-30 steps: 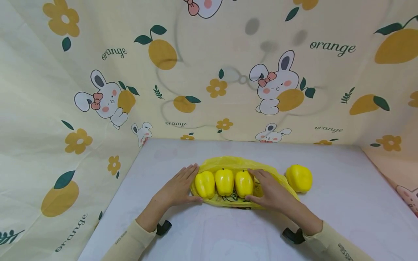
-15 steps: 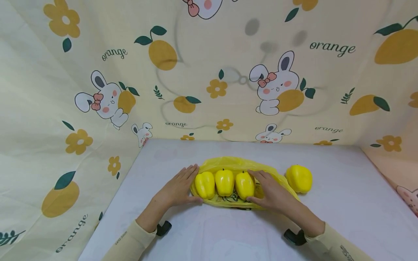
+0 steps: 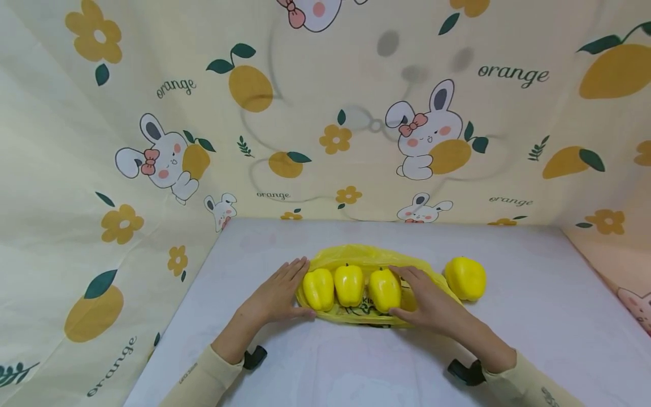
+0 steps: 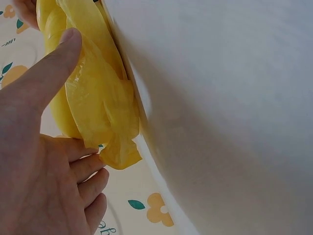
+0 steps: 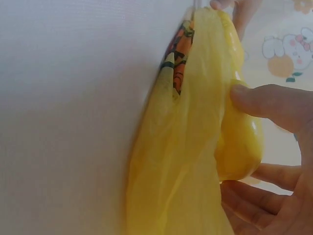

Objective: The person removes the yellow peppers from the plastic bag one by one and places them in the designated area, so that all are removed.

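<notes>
Three yellow bell peppers stand in a row in an open yellow plastic bag (image 3: 351,254) in the head view: a left one (image 3: 319,289), a middle one (image 3: 349,286) and a right one (image 3: 385,289). My left hand (image 3: 274,291) lies along the bag's left end, fingers straight and thumb on the near side; its thumb (image 4: 68,46) overlaps the bag in the left wrist view. With thumb and fingers, my right hand (image 3: 427,297) grips the right pepper, whose glossy side (image 5: 242,144) shows in the right wrist view. Printed dark lines show on the bag beneath the peppers.
Another yellow bell pepper (image 3: 465,278) lies on the white table (image 3: 325,367), just right of the bag. Behind the table hangs a patterned cloth (image 3: 305,124) with rabbits and oranges, which also covers the left side.
My right hand has shifted slightly right with the right pepper, widening the gap between it and the middle one. More of the bag's print shows there. My left hand has stayed in place.
</notes>
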{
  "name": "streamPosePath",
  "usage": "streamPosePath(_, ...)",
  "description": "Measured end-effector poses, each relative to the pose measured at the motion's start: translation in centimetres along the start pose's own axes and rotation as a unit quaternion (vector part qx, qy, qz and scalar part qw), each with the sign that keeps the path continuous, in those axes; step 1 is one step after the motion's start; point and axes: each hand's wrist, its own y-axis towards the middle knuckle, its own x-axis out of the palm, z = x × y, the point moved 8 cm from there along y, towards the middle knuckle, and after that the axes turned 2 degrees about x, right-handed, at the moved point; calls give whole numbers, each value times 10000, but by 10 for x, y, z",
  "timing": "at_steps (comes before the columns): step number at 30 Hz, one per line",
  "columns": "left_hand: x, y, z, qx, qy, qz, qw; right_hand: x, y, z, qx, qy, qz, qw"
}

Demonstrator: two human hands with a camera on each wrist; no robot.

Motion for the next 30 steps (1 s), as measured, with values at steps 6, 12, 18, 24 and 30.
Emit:
streamPosePath(6, 1, -1, 0, 0, 53, 18, 10000, -8, -5, 1, -115, 182, 65, 9997)
streamPosePath(12, -1, -1, 1, 6, 83, 18, 10000, -19, -10, 2, -214, 273, 165, 9993)
streamPosePath(18, 0, -1, 0, -5, 99, 18, 9999, -30, -15, 5, -323, 281, 294, 9987)
streamPosePath(24, 2, -1, 0, -22, 54, 6, 10000, -42, -20, 8, -412, 165, 465, 9979)
streamPosePath(30, 1, -1, 0, -21, 38, 20, 10000, -55, -24, 14, -397, 69, 608, 9973)
